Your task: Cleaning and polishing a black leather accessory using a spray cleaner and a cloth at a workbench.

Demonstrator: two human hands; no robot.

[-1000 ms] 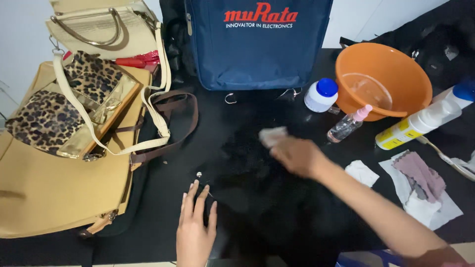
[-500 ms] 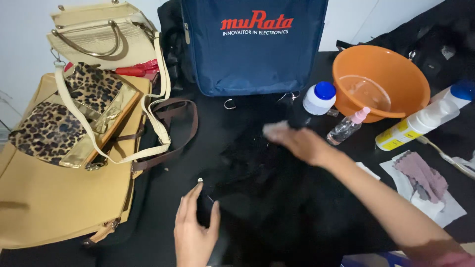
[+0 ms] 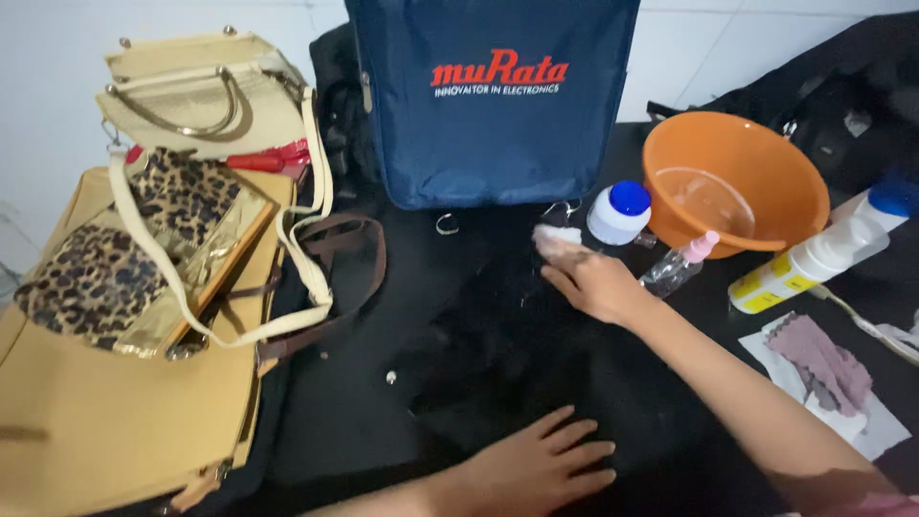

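A black bag (image 3: 517, 364) lies flat on the dark table in front of me. My left hand (image 3: 536, 469) rests on its near edge, palm down, fingers spread and pointing right. My right hand (image 3: 589, 278) presses a small white pad (image 3: 555, 235) against the far part of the black bag, fingers closed over it.
A dark blue bag (image 3: 493, 96) stands at the back. An orange bowl (image 3: 732, 182), a white jar with blue lid (image 3: 618, 211), a small clear spray bottle (image 3: 675, 268) and a white and yellow bottle (image 3: 814, 258) sit to the right. Tan and leopard-print handbags (image 3: 144, 278) lie left. A purple cloth (image 3: 823, 359) lies on white tissue.
My right hand with the pad has moved farther away across the black bag. My left hand has turned from pointing away to lying flat, fingers pointing right.
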